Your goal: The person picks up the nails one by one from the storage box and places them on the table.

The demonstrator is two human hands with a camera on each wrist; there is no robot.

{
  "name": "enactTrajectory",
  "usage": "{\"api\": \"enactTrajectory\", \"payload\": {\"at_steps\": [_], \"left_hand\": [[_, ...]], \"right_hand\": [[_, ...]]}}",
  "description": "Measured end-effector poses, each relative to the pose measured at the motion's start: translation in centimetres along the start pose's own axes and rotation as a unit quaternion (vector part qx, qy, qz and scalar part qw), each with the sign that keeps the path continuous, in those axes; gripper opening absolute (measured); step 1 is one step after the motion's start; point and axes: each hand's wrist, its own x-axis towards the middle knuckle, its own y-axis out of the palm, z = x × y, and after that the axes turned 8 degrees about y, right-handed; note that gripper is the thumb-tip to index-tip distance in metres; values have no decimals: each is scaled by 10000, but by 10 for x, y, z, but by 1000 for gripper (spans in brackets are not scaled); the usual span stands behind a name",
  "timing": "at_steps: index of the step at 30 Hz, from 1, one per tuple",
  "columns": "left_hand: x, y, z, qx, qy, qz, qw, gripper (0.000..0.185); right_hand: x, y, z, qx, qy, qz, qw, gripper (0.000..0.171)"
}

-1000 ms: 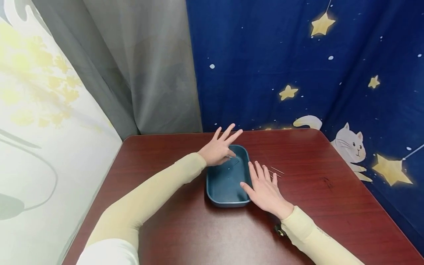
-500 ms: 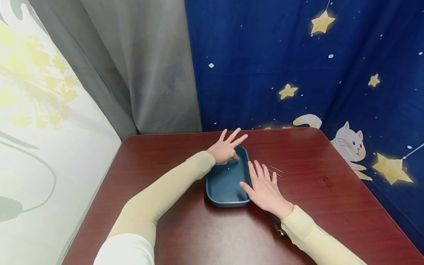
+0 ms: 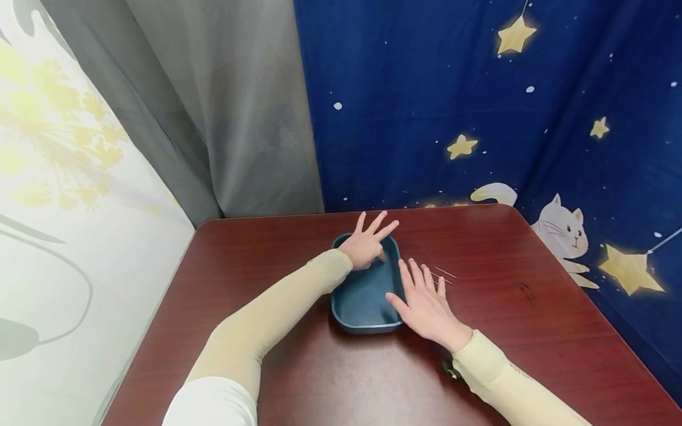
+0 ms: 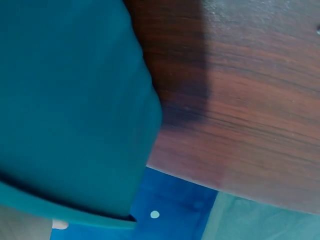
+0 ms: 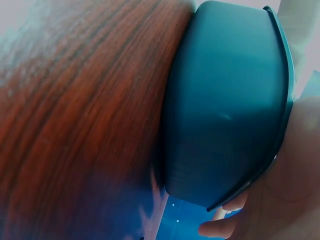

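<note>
A dark blue-green rectangular tray [image 3: 367, 302] with rounded corners stands on the table. My left hand [image 3: 366, 245] is over its far half, three fingers spread straight and the index finger bent down into the tray. The thumb is hidden behind the hand, and I cannot tell whether the fingertips hold anything. My right hand [image 3: 426, 305] rests along the tray's right rim with straight fingers. The right wrist view shows that hand against the tray's side wall [image 5: 225, 110]. Just beyond the right fingers, several thin metal rods [image 3: 444, 273] lie on the table.
The dark red wooden table [image 3: 288, 378] carries everything. Behind it hang a grey curtain [image 3: 256, 118] and a blue curtain [image 3: 405, 106] printed with stars and a cat. A small dark object [image 3: 450, 370] shows beside the right sleeve.
My left hand has shifted right and a little toward me, deeper over the tray, covering a thin dark line seen inside it earlier. The right hand has stayed put on the rim.
</note>
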Motion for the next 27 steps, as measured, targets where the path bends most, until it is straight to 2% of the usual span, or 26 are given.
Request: {"api": "enactTrajectory", "payload": {"at_steps": [4,9,14,19,27], "left_hand": [[0,0,0,75,-192,-122,9997,28],[-3,2,1,65,-346,-53,9994,20],[-8,3,2,2,-228,-72,9997,13],[-10,4,0,-192,-83,103,9997,8],[-12,1,3,-292,-169,146,9993,8]], "right_hand": [[1,-1,1,14,-30,-44,10000,85],[1,-2,2,42,-58,-60,10000,86],[1,0,0,24,-37,-42,10000,86],[0,2,0,3,18,7,10000,87],[0,1,1,77,58,-4,10000,86]]}}
